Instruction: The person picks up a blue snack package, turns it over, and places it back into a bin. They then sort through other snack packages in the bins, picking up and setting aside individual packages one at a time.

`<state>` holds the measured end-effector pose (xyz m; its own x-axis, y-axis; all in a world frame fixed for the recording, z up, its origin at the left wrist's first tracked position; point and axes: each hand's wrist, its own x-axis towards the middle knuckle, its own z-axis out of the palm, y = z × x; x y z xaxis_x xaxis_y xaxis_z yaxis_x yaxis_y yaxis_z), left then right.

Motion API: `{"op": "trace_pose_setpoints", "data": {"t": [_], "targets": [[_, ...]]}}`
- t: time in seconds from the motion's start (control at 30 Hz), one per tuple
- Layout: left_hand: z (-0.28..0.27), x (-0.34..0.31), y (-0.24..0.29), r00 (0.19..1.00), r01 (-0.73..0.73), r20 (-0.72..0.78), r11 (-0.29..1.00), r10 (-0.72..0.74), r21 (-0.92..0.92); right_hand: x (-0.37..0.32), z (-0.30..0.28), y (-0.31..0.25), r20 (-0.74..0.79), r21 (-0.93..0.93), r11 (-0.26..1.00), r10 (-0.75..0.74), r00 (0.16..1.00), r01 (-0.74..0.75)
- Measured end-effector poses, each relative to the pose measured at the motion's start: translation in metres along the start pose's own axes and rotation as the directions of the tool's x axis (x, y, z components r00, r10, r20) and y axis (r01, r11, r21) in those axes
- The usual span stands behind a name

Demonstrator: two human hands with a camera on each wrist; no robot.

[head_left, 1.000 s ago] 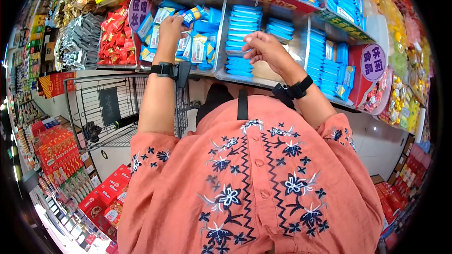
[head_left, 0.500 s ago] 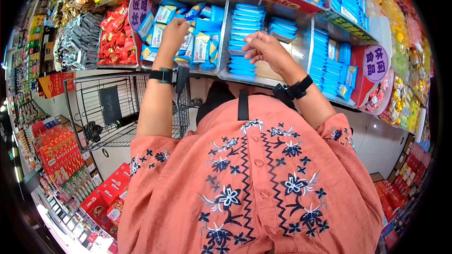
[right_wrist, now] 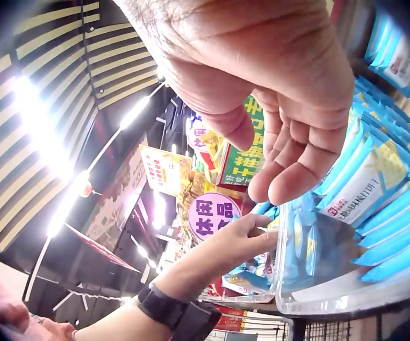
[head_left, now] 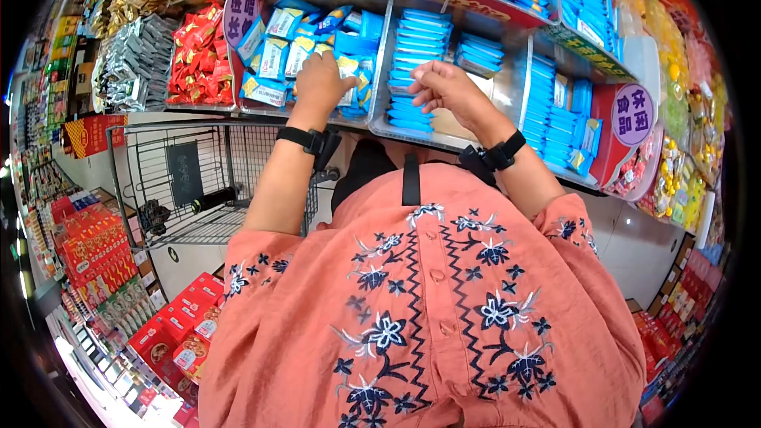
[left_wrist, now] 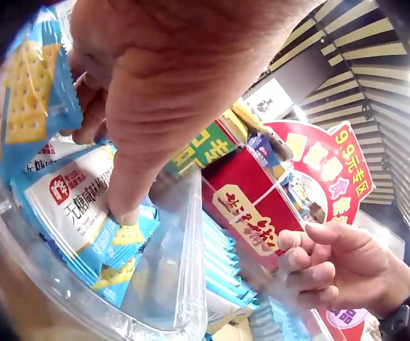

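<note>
My left hand (head_left: 321,89) reaches down over a clear bin of loosely piled blue-and-white biscuit packets (head_left: 273,57). In the left wrist view its thumb touches a white-fronted biscuit packet (left_wrist: 73,202), while its fingers lie farther left, partly hidden behind another packet with biscuits pictured on it (left_wrist: 31,92). Thumb and fingers are spread apart. My right hand (head_left: 453,95) hovers over the neighbouring bin, its fingers loosely curled and holding nothing. Stacked blue packets (right_wrist: 375,170) stand in rows below it.
A clear plastic wall (left_wrist: 193,245) divides the two bins. Red packets (head_left: 198,55) fill a bin to the left, beside a purple sign (head_left: 241,12). More blue packets (head_left: 547,111) stand at the right. A wire shopping cart (head_left: 151,190) is below the shelf on the left.
My left hand has let go of a dark-blue packet at the bin's back and moved toward the front right, over the nearer packets. The right hand stays almost where it was.
</note>
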<state>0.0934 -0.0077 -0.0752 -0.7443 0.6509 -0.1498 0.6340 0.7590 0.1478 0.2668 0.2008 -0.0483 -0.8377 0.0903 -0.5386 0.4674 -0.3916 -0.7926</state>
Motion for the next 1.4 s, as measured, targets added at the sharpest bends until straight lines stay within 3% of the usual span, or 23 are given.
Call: {"op": "trace_pose_setpoints", "data": {"t": [0.07, 0.2, 0.3, 0.4, 0.47, 0.53, 0.63, 0.77, 0.9, 1.03, 1.13, 1.4], "targets": [[0.007, 0.0, -0.001, 0.996, -0.031, -0.079, 0.999, 0.028, -0.03, -0.001, -0.001, 0.0, -0.004, -0.002, 1.0, 0.001, 1.0, -0.001], [0.004, -0.002, 0.002, 0.996, -0.043, -0.087, 0.973, 0.024, -0.227, -0.004, -0.002, -0.001, 0.002, 0.005, 1.0, -0.006, 1.0, 0.006], [0.007, -0.006, 0.009, 0.995, 0.091, -0.004, 0.934, -0.098, -0.345, -0.005, 0.0, -0.002, 0.003, 0.004, 1.0, -0.009, 1.0, 0.009], [0.02, -0.002, -0.002, 0.99, 0.037, -0.106, 0.898, -0.093, -0.438, -0.005, 0.002, -0.004, 0.009, -0.019, 0.999, -0.026, 1.0, 0.026], [-0.024, -0.005, 0.008, 0.982, 0.165, 0.044, 0.725, -0.182, -0.668, -0.006, 0.001, -0.007, 0.009, -0.043, 0.998, -0.04, 0.999, 0.04], [-0.029, 0.004, -0.001, 0.98, -0.02, -0.135, 0.596, -0.149, -0.803, -0.003, 0.001, -0.012, 0.014, -0.075, 0.995, -0.059, 0.998, 0.06], [-0.068, -0.002, 0.007, 0.996, -0.047, -0.069, 0.363, -0.049, -0.931, 0.0, 0.01, -0.027, 0.014, -0.044, 0.991, -0.123, 0.992, 0.123], [-0.078, -0.011, 0.027, 0.982, 0.006, 0.063, 0.303, 0.18, -0.953, 0.002, 0.022, -0.043, 0.084, 0.043, 0.978, -0.206, 0.975, 0.203], [-0.08, -0.022, 0.051, 0.981, 0.035, 0.093, 0.323, 0.168, -0.946, 0.006, 0.021, -0.04, 0.128, 0.069, 0.978, -0.206, 0.97, 0.198], [-0.074, -0.026, 0.052, 0.994, 0.084, 0.096, 0.22, 0.046, -0.972, 0.006, 0.014, -0.034, 0.058, 0.198, 0.958, -0.225, 0.973, 0.209], [-0.079, -0.039, 0.05, 0.958, 0.281, 0.284, 0.064, 0.046, -0.958, 0.002, 0.011, -0.03, -0.014, 0.26, 0.936, -0.243, 0.97, 0.238], [-0.058, -0.045, 0.052, 0.974, 0.221, 0.221, 0.007, 0.041, -0.975, -0.011, 0.003, -0.022, -0.047, 0.28, 0.931, -0.23, 0.972, 0.234]]}}
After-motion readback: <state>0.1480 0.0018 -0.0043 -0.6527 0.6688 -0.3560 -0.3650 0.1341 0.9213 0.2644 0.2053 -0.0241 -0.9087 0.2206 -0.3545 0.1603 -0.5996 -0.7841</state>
